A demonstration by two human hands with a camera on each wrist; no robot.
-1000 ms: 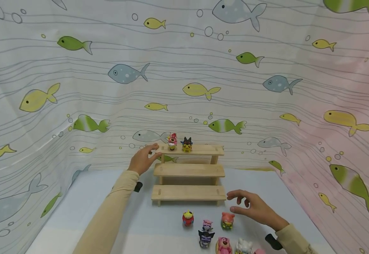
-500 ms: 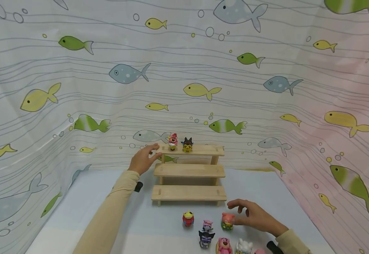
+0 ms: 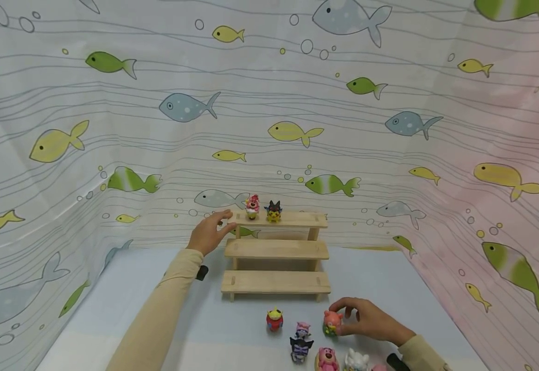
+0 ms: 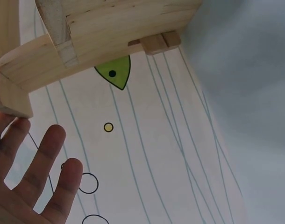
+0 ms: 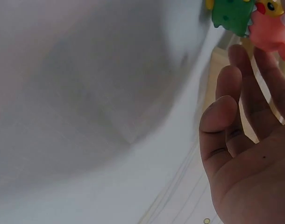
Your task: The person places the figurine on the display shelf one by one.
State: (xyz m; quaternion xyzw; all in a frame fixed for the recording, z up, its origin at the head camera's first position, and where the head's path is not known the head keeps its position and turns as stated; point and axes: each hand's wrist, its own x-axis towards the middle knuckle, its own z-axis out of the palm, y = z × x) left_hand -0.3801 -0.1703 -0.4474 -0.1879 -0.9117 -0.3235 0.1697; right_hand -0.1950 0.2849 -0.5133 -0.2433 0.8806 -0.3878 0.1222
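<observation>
Drawn fish swim all over the wall behind my white table. Just in front of the stand, by its right end, is the pink toy. It is on the table or just over it; I can't tell if its feet touch. It is the right way up, pink head on top and green part below, so its long line runs up and down. Its front seems to look at me. From my right wrist, its head points right and the green part points left.

My right hand pinches it, thumb on the right side and first finger round the far left side. The other fingers are bent a bit and spread.

To the left are a small toy, a dark toy and a red toy. Nearer me are a bear and a white toy.

Higher up, my left hand grips the left end of the top step, with the last fingers loose. Two toys stand up there: one with a red top and one with black ears.
</observation>
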